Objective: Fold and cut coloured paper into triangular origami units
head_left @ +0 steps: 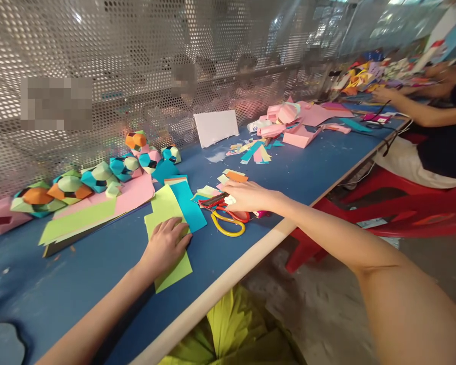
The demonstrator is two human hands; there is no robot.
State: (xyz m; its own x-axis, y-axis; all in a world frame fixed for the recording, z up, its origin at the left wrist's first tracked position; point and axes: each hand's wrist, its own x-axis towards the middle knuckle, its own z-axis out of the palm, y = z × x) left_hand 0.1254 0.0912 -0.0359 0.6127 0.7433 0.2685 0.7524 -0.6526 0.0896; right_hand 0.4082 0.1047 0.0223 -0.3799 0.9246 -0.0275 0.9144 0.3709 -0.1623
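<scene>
My left hand (167,239) lies with its fingers stretched over light green paper (165,203) on the blue table. A turquoise sheet (188,207) sits beside that paper, partly under it. Over a small heap of tools and paper pieces, my right hand (247,196) reaches down; its fingertips are partly hidden, so whether it grips anything does not show. Right by that hand are scissors with yellow and red handles (228,232), a dark and red tool (213,202) and an orange paper piece (236,176).
Folded paper balls (101,176) line the perforated metal screen (137,66), behind green and pink sheets (87,218). A white card (216,129), colored paper strips (256,152) and pink paper shapes (300,133) lie farther along. Red chairs (395,213) and another person's arm (421,109) are at right.
</scene>
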